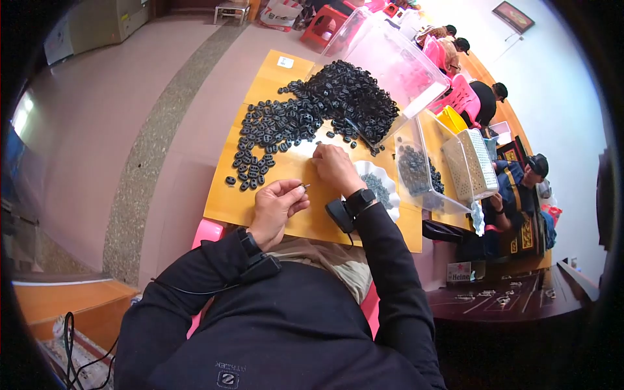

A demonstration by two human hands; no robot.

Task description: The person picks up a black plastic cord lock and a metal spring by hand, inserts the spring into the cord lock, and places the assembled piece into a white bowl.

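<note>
My left hand (276,209) is closed in a pinch above the table's near edge. Between its thumb and forefinger is a small piece with a thin dark tip (306,187); the fingers cover most of it. My right hand (335,168) reaches forward to the near side of a heap of small black oval parts (354,94). Its fingers are drawn together at the tabletop, and what they hold, if anything, is too small to make out. Loose black ovals with two holes (250,159) spread out left of the heap. Beside my right wrist stands a white scalloped dish (394,195) of small grey-blue pieces.
A large clear bin (416,81) lies tipped behind the heap. To the right are a clear box (422,156) with black parts and a white perforated basket (473,162). A black device (339,214) sits by my right forearm. Other people work farther right.
</note>
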